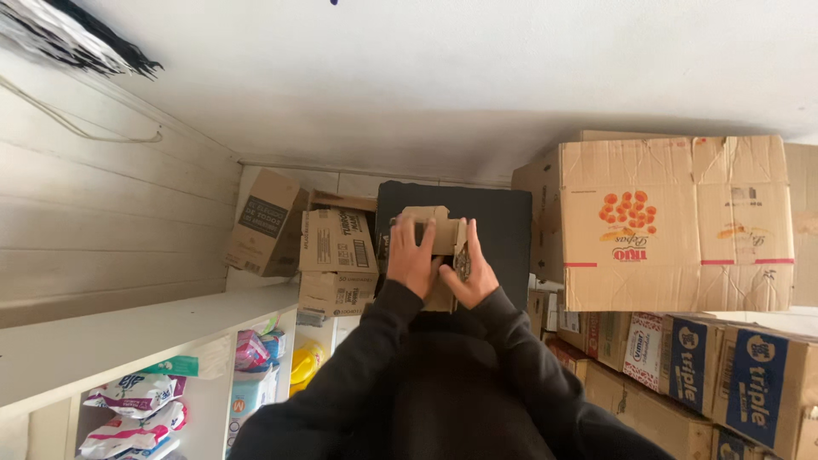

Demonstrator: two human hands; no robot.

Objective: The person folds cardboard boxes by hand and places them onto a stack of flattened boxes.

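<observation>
Both my arms, in dark sleeves, reach forward and up. My left hand [412,255] lies flat on the left side of a small brown cardboard box [436,220], fingers spread upward. My right hand [470,271] grips the box's right side, over a dark patterned patch on it. The box is pressed against a large black flat-faced object [504,223] behind it. The lower part of the box is hidden by my hands.
A big cardboard carton with orange print [677,223] sits on stacked cartons [750,375] at the right. More cardboard boxes [336,255] stand at the left. White shelves [128,336] with packaged goods are at the lower left. The white ceiling [443,77] is above.
</observation>
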